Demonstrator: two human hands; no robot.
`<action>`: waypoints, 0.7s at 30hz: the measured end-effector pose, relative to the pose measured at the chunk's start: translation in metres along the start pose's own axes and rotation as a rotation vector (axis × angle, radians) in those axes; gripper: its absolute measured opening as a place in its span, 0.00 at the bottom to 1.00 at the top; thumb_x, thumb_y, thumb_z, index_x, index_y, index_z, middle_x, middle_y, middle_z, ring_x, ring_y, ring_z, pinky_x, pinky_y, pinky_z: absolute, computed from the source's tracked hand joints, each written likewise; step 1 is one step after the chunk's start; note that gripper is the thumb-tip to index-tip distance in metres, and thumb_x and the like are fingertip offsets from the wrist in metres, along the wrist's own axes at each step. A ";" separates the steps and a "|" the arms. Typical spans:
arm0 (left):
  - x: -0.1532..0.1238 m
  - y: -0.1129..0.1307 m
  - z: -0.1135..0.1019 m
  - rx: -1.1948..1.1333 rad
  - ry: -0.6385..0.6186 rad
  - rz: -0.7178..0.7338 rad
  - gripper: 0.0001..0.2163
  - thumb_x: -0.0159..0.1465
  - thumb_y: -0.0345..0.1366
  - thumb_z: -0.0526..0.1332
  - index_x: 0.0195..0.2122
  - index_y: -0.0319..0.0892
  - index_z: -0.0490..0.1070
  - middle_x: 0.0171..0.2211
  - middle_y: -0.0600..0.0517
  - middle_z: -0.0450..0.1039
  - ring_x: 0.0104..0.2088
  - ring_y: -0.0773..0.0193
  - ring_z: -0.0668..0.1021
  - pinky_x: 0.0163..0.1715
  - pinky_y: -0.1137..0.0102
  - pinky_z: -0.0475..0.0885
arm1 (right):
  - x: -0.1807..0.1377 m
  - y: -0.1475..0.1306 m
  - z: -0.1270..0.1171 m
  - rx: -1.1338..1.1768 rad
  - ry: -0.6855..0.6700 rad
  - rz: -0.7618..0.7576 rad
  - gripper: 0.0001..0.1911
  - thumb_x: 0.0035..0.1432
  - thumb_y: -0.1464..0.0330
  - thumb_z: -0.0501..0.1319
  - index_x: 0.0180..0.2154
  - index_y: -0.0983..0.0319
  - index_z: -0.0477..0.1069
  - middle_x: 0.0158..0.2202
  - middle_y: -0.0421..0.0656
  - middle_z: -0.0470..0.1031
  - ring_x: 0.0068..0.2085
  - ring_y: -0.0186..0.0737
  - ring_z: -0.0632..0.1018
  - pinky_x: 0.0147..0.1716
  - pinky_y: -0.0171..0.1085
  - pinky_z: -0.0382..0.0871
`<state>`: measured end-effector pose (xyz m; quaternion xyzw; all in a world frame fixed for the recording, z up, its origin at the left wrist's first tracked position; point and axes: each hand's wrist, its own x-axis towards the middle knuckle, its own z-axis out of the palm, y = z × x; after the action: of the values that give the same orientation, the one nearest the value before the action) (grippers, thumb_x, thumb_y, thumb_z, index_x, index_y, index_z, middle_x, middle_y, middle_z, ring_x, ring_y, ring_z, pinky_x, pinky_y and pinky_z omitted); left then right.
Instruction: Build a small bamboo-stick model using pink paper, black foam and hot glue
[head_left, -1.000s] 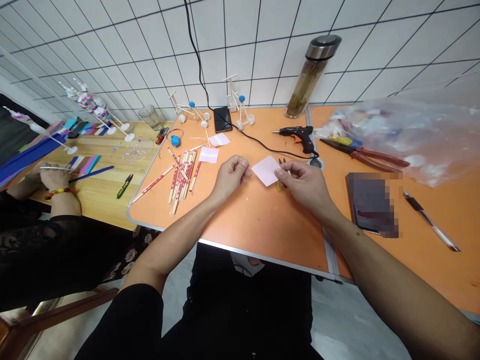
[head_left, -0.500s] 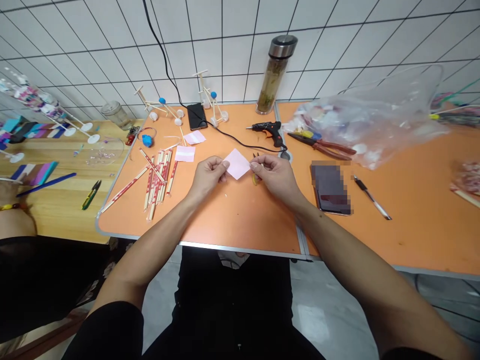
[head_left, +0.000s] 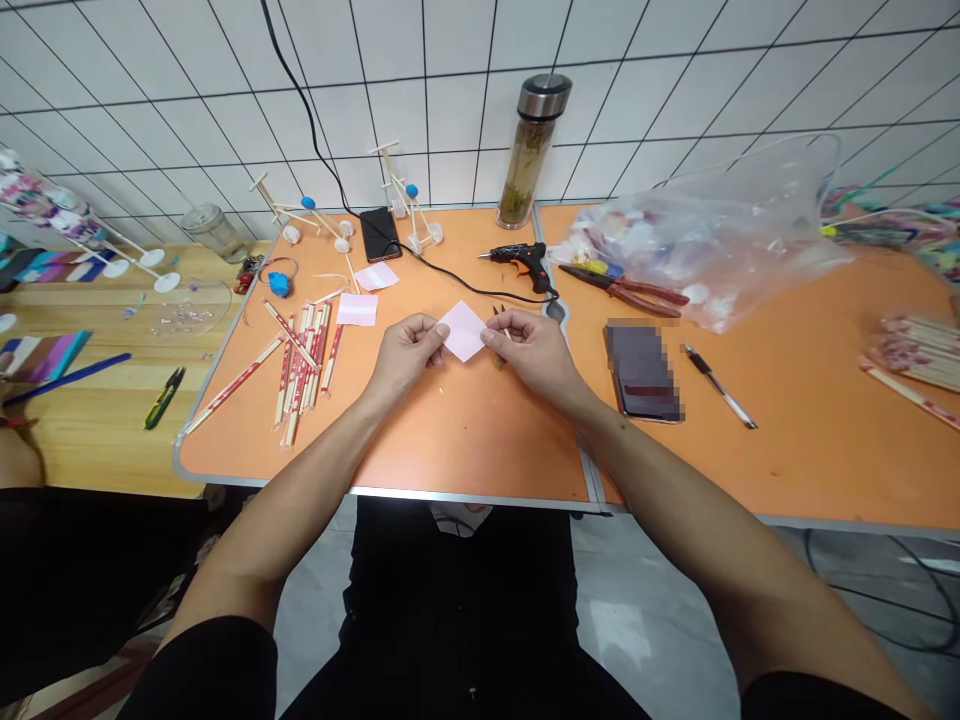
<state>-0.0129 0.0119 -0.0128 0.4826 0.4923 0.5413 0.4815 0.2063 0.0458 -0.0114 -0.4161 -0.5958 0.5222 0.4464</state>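
Between my two hands is a small square of pink paper (head_left: 464, 331), turned so that it stands like a diamond. My left hand (head_left: 411, 350) pinches its left corner between thumb and fingers. The right corner is pinched the same way by my right hand (head_left: 534, 350). A small pointed tool (head_left: 501, 318) lies partly hidden behind my right fingers. Two more pieces of pink paper, one nearer (head_left: 358, 310) and one farther back (head_left: 376, 276), lie left of my hands. Several wrapped chopsticks (head_left: 306, 365) are piled beside them.
Behind my hands lie a black glue gun (head_left: 521, 262) with its cord, red-handled pliers (head_left: 637, 293) and a tea bottle (head_left: 534, 150). To the right are a phone (head_left: 643, 370), a pen (head_left: 720, 385) and a plastic bag (head_left: 705, 240). Stick models (head_left: 412, 205) stand near the wall. Another person's arm (head_left: 19, 455) shows at left.
The view has swung slightly right, so the table's things sit farther left. Both hands keep hold of the pink paper, with hardly any change in their grip.
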 end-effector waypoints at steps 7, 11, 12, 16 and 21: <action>-0.002 0.002 0.004 -0.083 -0.047 -0.052 0.28 0.56 0.64 0.80 0.33 0.43 0.77 0.25 0.54 0.79 0.22 0.69 0.75 0.24 0.73 0.68 | 0.001 -0.001 -0.002 0.065 0.002 0.044 0.31 0.49 0.42 0.83 0.36 0.60 0.80 0.26 0.39 0.76 0.26 0.35 0.74 0.27 0.36 0.69; -0.003 0.000 0.008 -0.076 -0.099 -0.093 0.26 0.53 0.59 0.82 0.33 0.43 0.76 0.30 0.51 0.84 0.22 0.69 0.77 0.24 0.73 0.70 | 0.001 -0.002 -0.003 0.069 0.025 0.043 0.31 0.48 0.41 0.83 0.36 0.59 0.79 0.25 0.39 0.76 0.25 0.36 0.74 0.26 0.36 0.69; -0.003 0.000 0.008 -0.069 -0.109 -0.101 0.26 0.53 0.57 0.83 0.33 0.43 0.76 0.30 0.50 0.85 0.22 0.69 0.77 0.24 0.73 0.70 | 0.001 -0.002 -0.003 0.067 0.028 0.043 0.31 0.48 0.41 0.83 0.36 0.59 0.79 0.26 0.39 0.76 0.25 0.36 0.74 0.26 0.36 0.70; -0.003 -0.001 0.009 -0.033 -0.105 -0.095 0.23 0.54 0.54 0.81 0.30 0.42 0.76 0.29 0.49 0.84 0.22 0.69 0.76 0.24 0.73 0.70 | 0.000 -0.001 -0.002 0.047 0.013 0.044 0.30 0.49 0.42 0.83 0.36 0.58 0.79 0.27 0.39 0.76 0.27 0.36 0.74 0.27 0.37 0.71; -0.002 -0.002 0.007 -0.036 -0.065 -0.066 0.21 0.56 0.53 0.80 0.29 0.42 0.76 0.27 0.50 0.83 0.21 0.69 0.76 0.25 0.73 0.70 | 0.000 0.000 0.000 0.038 0.001 0.052 0.30 0.48 0.42 0.82 0.36 0.58 0.79 0.27 0.38 0.75 0.27 0.35 0.74 0.28 0.36 0.71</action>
<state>-0.0054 0.0103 -0.0142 0.4748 0.4823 0.5177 0.5234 0.2067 0.0457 -0.0111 -0.4233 -0.5745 0.5447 0.4405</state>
